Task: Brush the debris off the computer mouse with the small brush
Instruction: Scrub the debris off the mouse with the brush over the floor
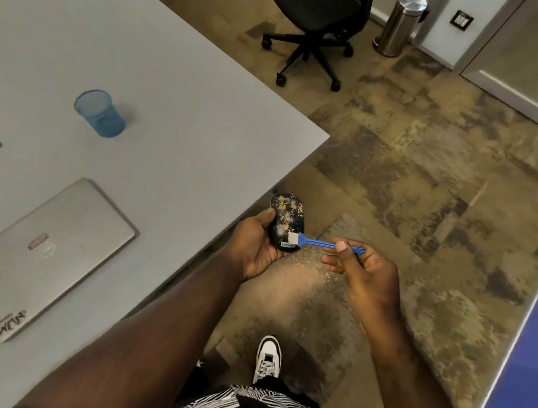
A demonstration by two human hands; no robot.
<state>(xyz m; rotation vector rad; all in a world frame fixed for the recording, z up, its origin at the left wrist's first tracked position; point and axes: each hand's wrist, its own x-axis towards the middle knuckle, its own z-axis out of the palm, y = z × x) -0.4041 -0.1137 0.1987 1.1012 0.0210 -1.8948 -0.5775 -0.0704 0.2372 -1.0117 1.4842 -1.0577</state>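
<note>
A black computer mouse (pixel 285 214) speckled with tan debris rests in my left hand (pixel 255 243), held just past the table's right edge, over the floor. My right hand (pixel 360 268) pinches the handle of a small blue brush (pixel 320 244) between thumb and fingers. The brush's pale bristles touch the near end of the mouse, beside its white label. Fine crumbs lie scattered on the carpet below the mouse.
The grey table (pixel 172 93) carries a shut silver laptop (pixel 42 258) and a blue mesh cup (pixel 100 114). A black office chair (pixel 312 19) and a steel bin (pixel 401 23) stand further back on the patterned carpet. My white shoe (pixel 268 359) is below.
</note>
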